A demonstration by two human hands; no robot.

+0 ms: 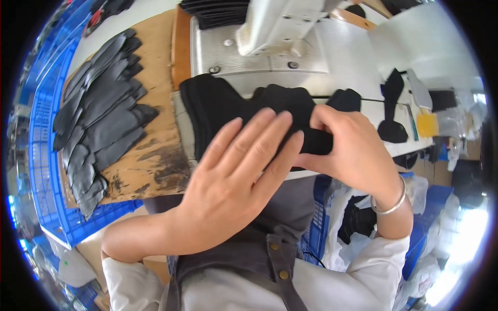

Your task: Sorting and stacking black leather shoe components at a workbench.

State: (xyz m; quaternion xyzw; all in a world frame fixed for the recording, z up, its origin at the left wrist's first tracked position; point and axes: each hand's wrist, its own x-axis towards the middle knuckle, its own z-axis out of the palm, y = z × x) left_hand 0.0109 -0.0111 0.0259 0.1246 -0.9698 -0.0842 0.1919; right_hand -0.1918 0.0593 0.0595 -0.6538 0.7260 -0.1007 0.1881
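Black fabric pieces (220,101) with curved, wavy edges lie in a layered pile at the front of the sewing machine's table. Across them my left hand (225,181) rests with fingers stretched out, palm down. My right hand (358,147) grips the pile's right side, thumb below and fingers curled over a folded black edge. How many layers sit in that grip is hidden. Just behind both hands stands the white sewing machine (275,28) with its metal bed plate (244,54).
Overlapping dark leather-like pieces (106,98) cover a worn wooden board (155,140) at left, beside a blue plastic crate (46,150). A black stack (218,13) stands behind. At right lie a narrow black piece (392,106) and a yellow object (427,125).
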